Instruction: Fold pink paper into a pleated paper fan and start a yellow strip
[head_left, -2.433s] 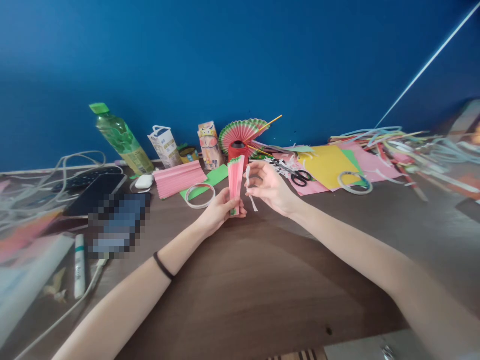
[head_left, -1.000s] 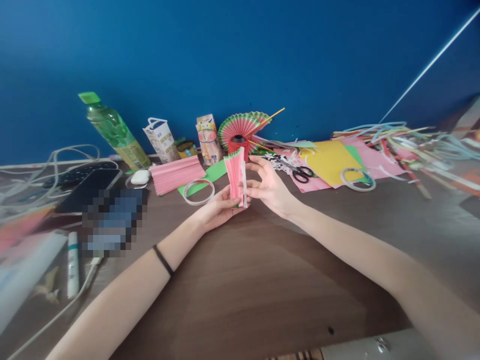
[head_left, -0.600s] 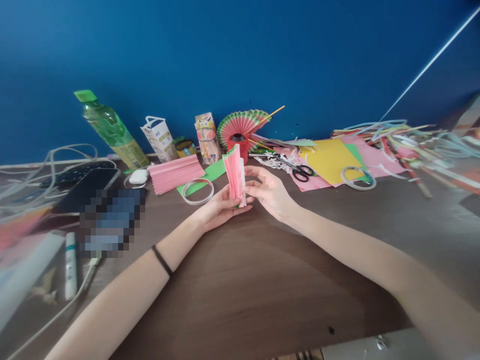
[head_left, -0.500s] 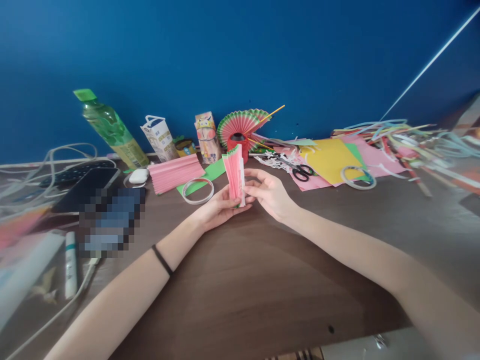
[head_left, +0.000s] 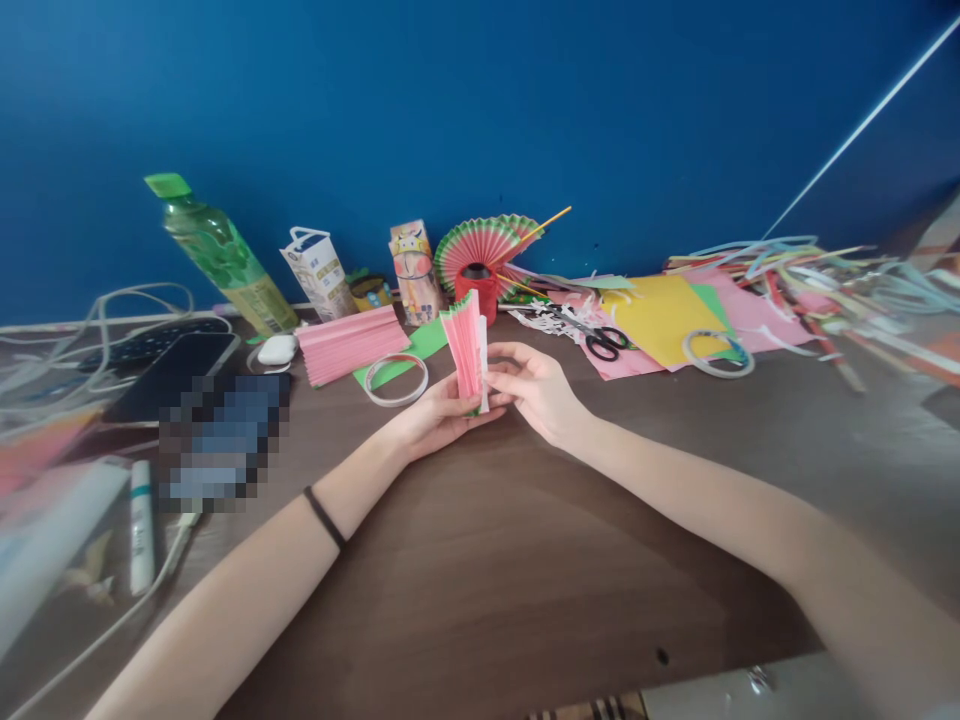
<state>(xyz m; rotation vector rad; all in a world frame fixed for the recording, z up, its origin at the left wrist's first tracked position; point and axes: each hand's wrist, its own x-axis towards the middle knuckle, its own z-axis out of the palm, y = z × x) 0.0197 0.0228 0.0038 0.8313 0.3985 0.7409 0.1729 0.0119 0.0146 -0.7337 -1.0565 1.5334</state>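
A pleated pink paper fan [head_left: 466, 345] with green edges stands upright, folded narrow, above the table's middle. My left hand [head_left: 439, 415] is closed around its lower end, thumb in front. On the fan's right side runs a white strip [head_left: 483, 365], which the fingertips of my right hand [head_left: 536, 388] pinch. Whether that strip is tape or its backing I cannot tell. Behind the fan is a red container [head_left: 476, 298], with opened pink and green paper fans [head_left: 469, 250] and a yellow stick near it.
Left of my hands lie a tape roll [head_left: 396, 380] and pleated pink paper [head_left: 352, 345]. Scissors [head_left: 606, 344], yellow paper [head_left: 651, 315] and another tape roll [head_left: 718, 354] lie to the right. A green bottle [head_left: 225, 255] leans at the back left, near a phone [head_left: 225, 440].
The top of the pleated fan has spread slightly to the left. Both hands keep nearly the same place and hold.
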